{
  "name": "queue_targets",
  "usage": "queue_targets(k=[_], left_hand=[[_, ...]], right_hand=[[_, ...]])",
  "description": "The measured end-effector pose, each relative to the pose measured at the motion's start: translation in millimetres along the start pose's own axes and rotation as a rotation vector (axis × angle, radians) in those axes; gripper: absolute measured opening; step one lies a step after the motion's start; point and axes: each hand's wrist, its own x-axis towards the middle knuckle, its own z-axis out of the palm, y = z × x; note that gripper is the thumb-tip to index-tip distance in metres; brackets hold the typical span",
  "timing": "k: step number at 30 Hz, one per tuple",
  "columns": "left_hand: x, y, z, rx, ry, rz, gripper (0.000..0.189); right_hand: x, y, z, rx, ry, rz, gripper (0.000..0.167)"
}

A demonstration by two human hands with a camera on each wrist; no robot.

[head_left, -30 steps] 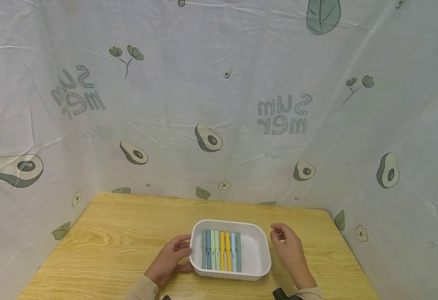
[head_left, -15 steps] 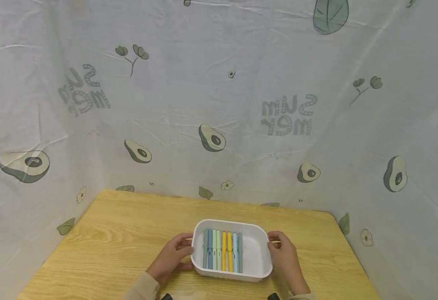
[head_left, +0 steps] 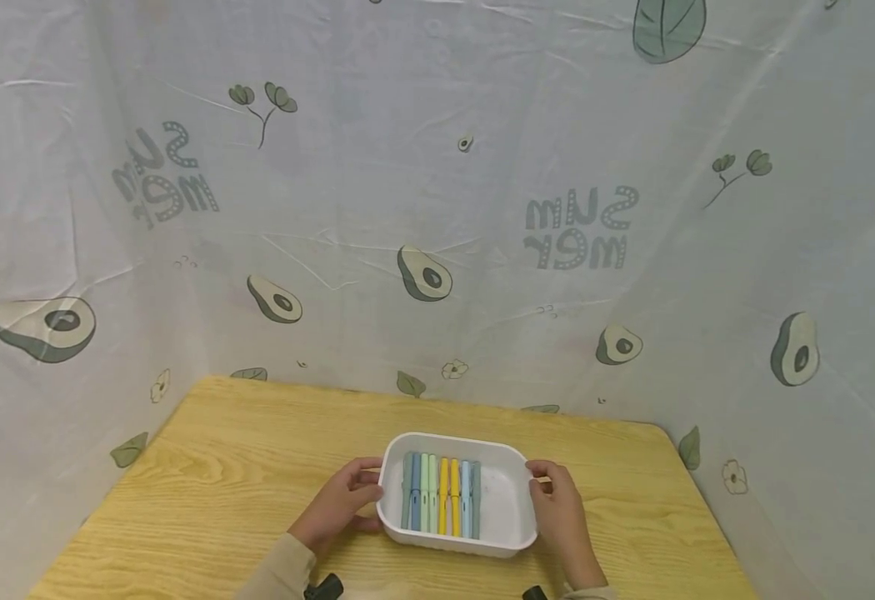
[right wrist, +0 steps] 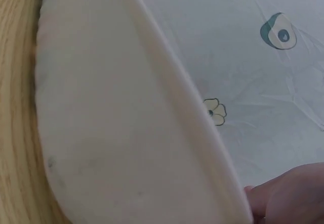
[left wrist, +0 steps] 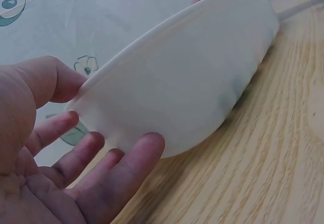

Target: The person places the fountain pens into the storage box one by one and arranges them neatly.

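Note:
A white rectangular tray [head_left: 507,500] with rounded corners sits on the table in the head view. Several capped pens, among them a yellow pen [head_left: 443,492], lie side by side in its left and middle part. At the tray's left end my left hand [head_left: 338,505] grips it. The left wrist view has the thumb at the rim and fingertips against the outer wall [left wrist: 172,87]. My right hand [head_left: 562,510] holds the right end, thumb and fingers at the rim. Only part of that hand [right wrist: 296,201] enters the right wrist view, beside the tray's side.
The wood-grain table [head_left: 257,442] reaches back to a hanging pale sheet [head_left: 347,192] printed with avocados, leaves and lettering, which also closes off both sides. Dark wrist-camera parts [head_left: 323,587] show at the bottom, near the sleeves.
My right hand has come in from the right and taken hold of the tray's right end. The tray has shifted slightly left and upward in the head view; the left hand stays on it.

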Motion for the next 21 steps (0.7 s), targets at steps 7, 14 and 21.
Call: queue_targets(k=[7, 14, 21], left_hand=[[-1.3, 2.1, -6.4, -0.006, -0.013, 0.003, 0.053], [-1.4, 1.8, -12.6, -0.025, -0.004, -0.003, 0.054], [-3.8, 0.1, -19.5, -0.028, 0.004, -0.003, 0.054]], right_hand=[[1.6, 1, 14, -0.056, 0.039, -0.058, 0.035], [3.9, 2, 26, -0.04, 0.079, -0.065, 0.032], [5.2, 2, 35, 0.02, 0.084, -0.047, 0.034]])
